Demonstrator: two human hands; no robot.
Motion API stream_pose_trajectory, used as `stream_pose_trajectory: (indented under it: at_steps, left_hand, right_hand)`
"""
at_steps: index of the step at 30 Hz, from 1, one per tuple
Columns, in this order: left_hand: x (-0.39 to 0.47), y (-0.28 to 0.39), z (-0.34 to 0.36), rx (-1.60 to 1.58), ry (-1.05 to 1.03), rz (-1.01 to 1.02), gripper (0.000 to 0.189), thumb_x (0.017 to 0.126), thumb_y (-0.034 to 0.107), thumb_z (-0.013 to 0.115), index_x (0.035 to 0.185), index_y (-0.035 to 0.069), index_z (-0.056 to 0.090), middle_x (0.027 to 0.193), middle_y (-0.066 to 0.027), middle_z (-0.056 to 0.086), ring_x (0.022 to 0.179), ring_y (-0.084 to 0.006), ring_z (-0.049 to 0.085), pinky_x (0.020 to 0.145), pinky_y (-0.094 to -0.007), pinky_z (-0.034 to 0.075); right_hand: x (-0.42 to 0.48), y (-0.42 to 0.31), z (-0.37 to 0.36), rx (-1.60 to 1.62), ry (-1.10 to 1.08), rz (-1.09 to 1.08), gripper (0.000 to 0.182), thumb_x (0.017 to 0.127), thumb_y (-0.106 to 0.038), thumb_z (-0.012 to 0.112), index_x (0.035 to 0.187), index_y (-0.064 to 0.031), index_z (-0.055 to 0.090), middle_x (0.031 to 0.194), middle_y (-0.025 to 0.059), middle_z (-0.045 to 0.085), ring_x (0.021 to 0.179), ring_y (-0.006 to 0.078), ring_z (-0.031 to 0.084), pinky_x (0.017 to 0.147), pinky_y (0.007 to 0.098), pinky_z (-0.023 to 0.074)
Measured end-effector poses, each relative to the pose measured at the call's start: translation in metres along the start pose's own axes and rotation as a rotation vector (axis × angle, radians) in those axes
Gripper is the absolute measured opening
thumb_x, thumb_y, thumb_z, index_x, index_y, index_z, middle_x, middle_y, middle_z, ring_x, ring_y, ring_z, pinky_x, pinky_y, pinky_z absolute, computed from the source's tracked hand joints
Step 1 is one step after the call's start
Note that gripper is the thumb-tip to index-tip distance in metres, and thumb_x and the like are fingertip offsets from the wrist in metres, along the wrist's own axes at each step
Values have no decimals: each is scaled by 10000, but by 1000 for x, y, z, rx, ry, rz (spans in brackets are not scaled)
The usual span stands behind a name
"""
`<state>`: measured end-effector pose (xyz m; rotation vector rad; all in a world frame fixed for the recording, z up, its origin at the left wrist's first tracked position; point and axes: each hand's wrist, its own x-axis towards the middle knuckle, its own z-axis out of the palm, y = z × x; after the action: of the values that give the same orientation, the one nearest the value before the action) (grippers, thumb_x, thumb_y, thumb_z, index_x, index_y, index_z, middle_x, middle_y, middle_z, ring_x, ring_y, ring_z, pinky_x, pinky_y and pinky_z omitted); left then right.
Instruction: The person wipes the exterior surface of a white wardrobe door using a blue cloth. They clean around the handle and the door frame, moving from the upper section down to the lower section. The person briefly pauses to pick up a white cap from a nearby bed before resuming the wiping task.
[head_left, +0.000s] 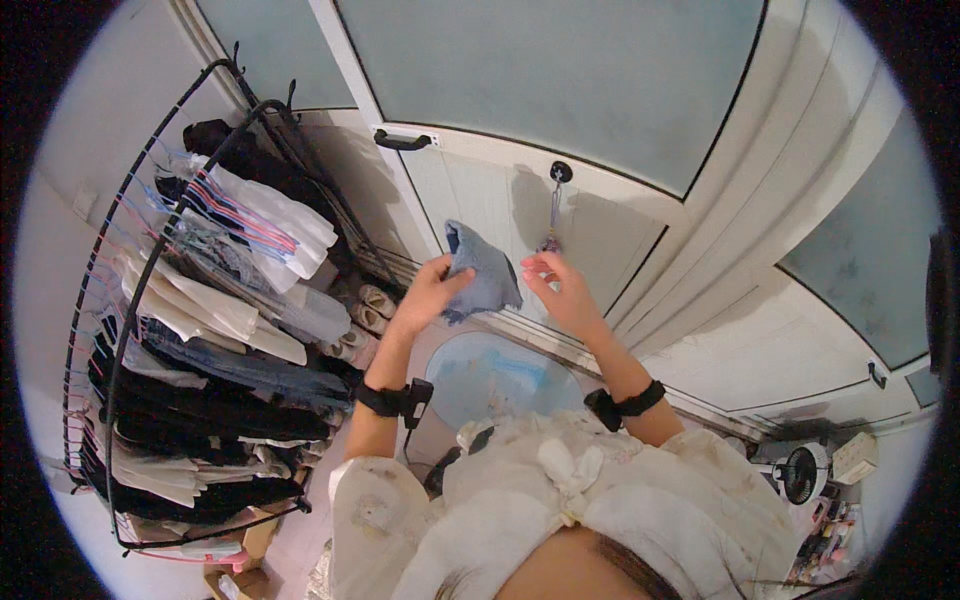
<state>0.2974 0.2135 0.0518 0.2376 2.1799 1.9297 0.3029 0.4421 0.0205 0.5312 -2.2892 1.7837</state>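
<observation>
A folded piece of blue-grey fabric, possibly denim (484, 274), is held up in front of me at chest height. My left hand (435, 289) grips its left edge, thumb over the front. Just right of the fabric is my right hand (559, 289), its fingers curled loosely and the thumb apart, with nothing seen in them. Beyond that hand a small purple hanging ornament (550, 244) dangles by a cord from a black round hook (561, 172) on the white door (480, 176). A black strap with a small device sits on each of my forearms.
On the left stands a black metal clothes rack (154, 259) full of garments on hangers. Shoes (371, 304) line the floor by the door. Below my hands lies a light-blue oval mat (465, 375). A fan (802, 474) and a box (855, 457) are at the right.
</observation>
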Motion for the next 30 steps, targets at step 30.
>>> stream_pose_trajectory:
  at_steps: [30]
  left_hand:
    - [-28, -52, 22, 901, 467, -99, 271, 861, 151, 514, 1096, 21, 550, 885, -223, 612, 785, -364, 614, 671, -417, 490]
  right_hand:
    - [-27, 113, 54, 385, -16, 706, 309, 719, -187, 753, 825, -11, 522, 803, 69, 581, 658, 164, 566, 521, 309, 462]
